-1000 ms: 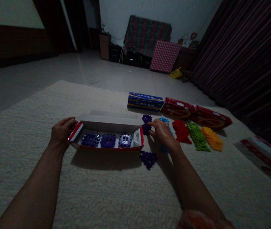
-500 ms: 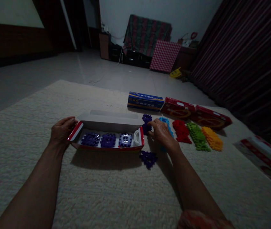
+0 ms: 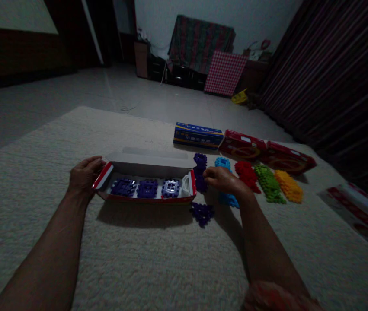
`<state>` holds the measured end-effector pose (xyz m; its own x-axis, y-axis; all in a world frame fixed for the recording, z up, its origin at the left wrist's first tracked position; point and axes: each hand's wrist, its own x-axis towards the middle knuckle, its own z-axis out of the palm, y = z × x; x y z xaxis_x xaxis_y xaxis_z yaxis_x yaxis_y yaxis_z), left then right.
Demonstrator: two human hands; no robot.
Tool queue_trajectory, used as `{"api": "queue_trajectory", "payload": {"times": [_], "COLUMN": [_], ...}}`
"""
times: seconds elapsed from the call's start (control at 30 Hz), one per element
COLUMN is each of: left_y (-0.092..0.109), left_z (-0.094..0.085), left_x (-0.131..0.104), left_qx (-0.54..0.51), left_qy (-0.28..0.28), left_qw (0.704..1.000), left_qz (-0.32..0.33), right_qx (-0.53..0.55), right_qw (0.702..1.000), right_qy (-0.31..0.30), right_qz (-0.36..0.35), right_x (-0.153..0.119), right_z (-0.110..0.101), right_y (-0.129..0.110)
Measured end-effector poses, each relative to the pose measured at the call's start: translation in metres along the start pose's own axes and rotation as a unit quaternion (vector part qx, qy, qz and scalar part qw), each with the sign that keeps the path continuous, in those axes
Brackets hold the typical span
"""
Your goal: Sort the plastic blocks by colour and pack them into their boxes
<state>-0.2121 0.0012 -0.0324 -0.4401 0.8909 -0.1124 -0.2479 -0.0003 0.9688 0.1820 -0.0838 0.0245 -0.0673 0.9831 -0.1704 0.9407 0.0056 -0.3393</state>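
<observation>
An open long cardboard box [image 3: 148, 201] with red ends lies before me. Inside are purple notched plastic building blocks [image 3: 147, 188], one with a pale window-like centre [image 3: 171, 188], and a white looped cord [image 3: 186, 183] at its right end. My left hand [image 3: 84, 175] is closed on the box's left end flap. My right hand [image 3: 222, 179] is right of the box, fingers closed at the edge of a purple building block [image 3: 200, 183] in a short column. The fingertips partly hide that contact. Nearer me lies a purple triangular piece [image 3: 202, 214].
Right of my hand run rows of blue [image 3: 223, 163], red [image 3: 247, 176], green [image 3: 270, 183] and orange blocks [image 3: 288, 185]. Behind stand a blue box [image 3: 198, 136] and two red boxes [image 3: 242, 144]. All rest on a quilted pale mat [image 3: 145, 259]. Another package [image 3: 359, 211] lies far right.
My right hand has shifted slightly right, baring more of the purple column and the blue row. My left hand stays on the box, which has hardly moved.
</observation>
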Motion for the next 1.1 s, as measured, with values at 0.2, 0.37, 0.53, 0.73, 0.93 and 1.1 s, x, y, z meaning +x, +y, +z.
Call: {"api": "queue_trajectory", "payload": {"times": [0.2,0.37,0.53,0.73,0.93,1.1], "left_y": [-0.005,-0.007,-0.004,-0.003,0.0,0.0], "left_z": [-0.003,-0.004,-0.003,-0.002,0.0,0.001], "left_x": [0.005,0.008,0.005,0.003,0.001,0.002], "left_qx": [-0.006,-0.015,-0.017,-0.023,-0.028,-0.012], "left_qy": [-0.004,-0.008,-0.006,-0.003,-0.006,-0.003], "left_qw": [1.0,1.0,1.0,1.0,1.0,1.0], "left_qz": [0.007,0.013,0.008,0.004,-0.004,0.002], "right_qx": [-0.076,-0.095,-0.115,-0.115,-0.099,-0.101], "right_qw": [0.996,0.995,0.993,0.992,0.993,0.992], "right_qy": [-0.008,0.013,0.011,0.005,-0.008,-0.022], "right_qz": [0.042,0.04,0.03,0.044,0.064,0.066], "right_x": [-0.001,-0.002,-0.001,-0.004,-0.006,-0.007], "right_z": [0.01,0.018,0.024,0.025,0.029,0.028], "right_y": [0.001,-0.002,-0.003,-0.009,-0.011,-0.014]}}
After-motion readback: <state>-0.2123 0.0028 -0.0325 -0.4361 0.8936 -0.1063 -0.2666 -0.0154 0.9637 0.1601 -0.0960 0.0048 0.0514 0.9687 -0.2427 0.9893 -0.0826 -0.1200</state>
